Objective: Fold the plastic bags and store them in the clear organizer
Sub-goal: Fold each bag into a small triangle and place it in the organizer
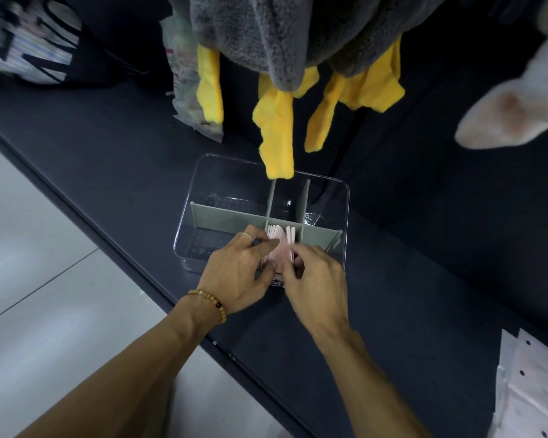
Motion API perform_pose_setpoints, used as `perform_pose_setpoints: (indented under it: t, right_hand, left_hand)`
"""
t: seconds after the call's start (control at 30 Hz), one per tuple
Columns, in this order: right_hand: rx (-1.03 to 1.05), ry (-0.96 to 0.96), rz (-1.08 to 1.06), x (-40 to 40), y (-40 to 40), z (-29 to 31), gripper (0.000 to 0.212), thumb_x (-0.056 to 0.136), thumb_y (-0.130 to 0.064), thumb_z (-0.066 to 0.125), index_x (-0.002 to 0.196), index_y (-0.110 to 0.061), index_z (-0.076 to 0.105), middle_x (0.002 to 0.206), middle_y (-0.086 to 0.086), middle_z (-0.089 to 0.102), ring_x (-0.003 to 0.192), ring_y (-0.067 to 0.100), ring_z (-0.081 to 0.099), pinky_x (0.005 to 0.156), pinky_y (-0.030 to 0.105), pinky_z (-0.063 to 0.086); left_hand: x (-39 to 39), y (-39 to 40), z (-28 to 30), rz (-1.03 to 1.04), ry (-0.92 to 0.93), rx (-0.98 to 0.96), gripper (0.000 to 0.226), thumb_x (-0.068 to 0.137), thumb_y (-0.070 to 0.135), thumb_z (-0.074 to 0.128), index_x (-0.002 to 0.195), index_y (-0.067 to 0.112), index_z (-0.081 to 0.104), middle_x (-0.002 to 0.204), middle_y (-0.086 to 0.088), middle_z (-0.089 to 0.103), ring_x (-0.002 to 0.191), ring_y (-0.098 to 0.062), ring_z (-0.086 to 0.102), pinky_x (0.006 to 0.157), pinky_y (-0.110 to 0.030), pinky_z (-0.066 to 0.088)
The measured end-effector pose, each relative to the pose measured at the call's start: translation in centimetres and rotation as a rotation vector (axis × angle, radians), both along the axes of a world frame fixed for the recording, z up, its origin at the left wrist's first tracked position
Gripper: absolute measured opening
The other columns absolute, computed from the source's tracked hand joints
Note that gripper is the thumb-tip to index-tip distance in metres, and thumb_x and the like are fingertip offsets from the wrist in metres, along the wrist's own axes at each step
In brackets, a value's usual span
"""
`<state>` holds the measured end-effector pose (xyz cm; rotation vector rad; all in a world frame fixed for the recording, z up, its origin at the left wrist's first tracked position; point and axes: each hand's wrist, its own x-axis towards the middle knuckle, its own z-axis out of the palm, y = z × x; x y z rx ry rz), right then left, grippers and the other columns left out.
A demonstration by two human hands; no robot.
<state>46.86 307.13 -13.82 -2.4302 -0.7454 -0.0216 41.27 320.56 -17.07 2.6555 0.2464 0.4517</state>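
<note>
Hands at the box now, both of them working the same spot. Left hand (239, 273), with a ring on one finger and a wooden bead bracelet (210, 303) at the wrist, has its fingers curled around the near side of a stack of pale pink folded plastic bags (280, 237). Right hand (315, 276) sits just beside it, fingertips pinching the same pink stack from the other side. The bags stand upright directly ahead of both hands, packed in the middle front compartment of the clear rectangular plastic organizer (203, 175) with grey dividers (225, 218). That organizer rests on the dark navy bench (108, 159), right beyond the knuckles. Further out past the hands, yellow cloths (276, 134) dangle from a grey fleecy fabric (282, 33) above the organizer's far edge.
</note>
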Motion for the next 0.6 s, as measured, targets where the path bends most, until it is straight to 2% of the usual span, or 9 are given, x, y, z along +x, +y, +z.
perform_pose_setpoints:
  t: [0.07, 0.17, 0.23, 0.33, 0.43, 0.53, 0.6]
  right_hand:
    - [-0.098, -0.036, 0.028, -0.2, -0.3, -0.5, 0.022, 0.096, -0.031, 0.055, 0.092, -0.016, 0.071, 0.084, -0.008, 0.052, 0.067, 0.015, 0.057, 0.066, 0.038, 0.053]
    - [-0.153, -0.035, 0.070, -0.2, -0.1, -0.7, 0.025, 0.098, -0.034, 0.047, 0.092, -0.021, 0.068, 0.087, -0.013, 0.044, 0.072, 0.013, 0.056, 0.066, 0.030, 0.044]
    - [-0.106, -0.035, 0.057, -0.3, -0.3, -0.6, 0.022, 0.098, -0.033, 0.046, 0.098, -0.023, 0.065, 0.091, -0.012, 0.047, 0.072, 0.012, 0.056, 0.068, 0.031, 0.047]
    - [-0.173, -0.005, 0.104, 0.0, -0.3, -0.5, 0.020, 0.098, -0.032, 0.045, 0.099, -0.025, 0.065, 0.088, -0.012, 0.050, 0.076, 0.013, 0.057, 0.067, 0.029, 0.045]
    - [-0.004, 0.055, 0.013, 0.1, -0.6, -0.2, 0.020, 0.096, -0.025, 0.049, 0.105, -0.022, 0.067, 0.090, -0.010, 0.063, 0.081, 0.011, 0.061, 0.071, 0.028, 0.049]
    - [0.198, 0.168, -0.173, -0.2, -2.3, 0.3, 0.022, 0.095, -0.028, 0.053, 0.111, -0.021, 0.066, 0.094, -0.012, 0.068, 0.082, 0.005, 0.063, 0.074, 0.025, 0.052]
    - [0.278, 0.253, -0.293, -0.2, -4.4, 0.4, 0.029, 0.095, -0.033, 0.052, 0.120, -0.022, 0.062, 0.093, -0.016, 0.065, 0.082, 0.000, 0.061, 0.071, 0.014, 0.046]
  left_hand:
    - [-0.1, 0.0, 0.1, -0.012, -0.012, 0.010, 0.039, 0.086, 0.030, 0.058, 0.124, 0.020, 0.058, 0.116, 0.004, 0.050, 0.096, -0.013, 0.056, 0.058, -0.031, 0.056]
    - [-0.4, -0.1, 0.2, -0.012, -0.046, 0.011, 0.037, 0.087, 0.029, 0.058, 0.122, 0.019, 0.060, 0.114, 0.003, 0.052, 0.095, -0.014, 0.056, 0.056, -0.031, 0.056]
    - [-0.5, -0.2, 0.1, -0.018, -0.064, 0.022, 0.035, 0.088, 0.030, 0.055, 0.120, 0.019, 0.061, 0.112, 0.004, 0.053, 0.094, -0.015, 0.054, 0.054, -0.029, 0.054]
    - [-0.6, -0.2, 0.0, -0.063, -0.052, 0.106, 0.037, 0.089, 0.034, 0.045, 0.119, 0.018, 0.061, 0.112, 0.003, 0.052, 0.093, -0.017, 0.054, 0.051, -0.027, 0.051]
    - [-0.7, -0.3, 0.2, -0.061, -0.024, 0.102, 0.034, 0.091, 0.028, 0.050, 0.121, 0.017, 0.059, 0.114, 0.001, 0.051, 0.097, -0.019, 0.052, 0.059, -0.032, 0.054]
    - [-1.4, -1.4, 1.0, 0.054, -0.044, -0.098, 0.035, 0.092, 0.023, 0.053, 0.125, 0.014, 0.059, 0.120, 0.001, 0.052, 0.106, -0.017, 0.050, 0.085, -0.031, 0.051]
    - [-2.2, -3.1, 2.0, 0.177, -0.087, -0.433, 0.032, 0.094, 0.020, 0.052, 0.125, 0.015, 0.060, 0.120, 0.004, 0.052, 0.106, -0.008, 0.052, 0.093, -0.025, 0.047]
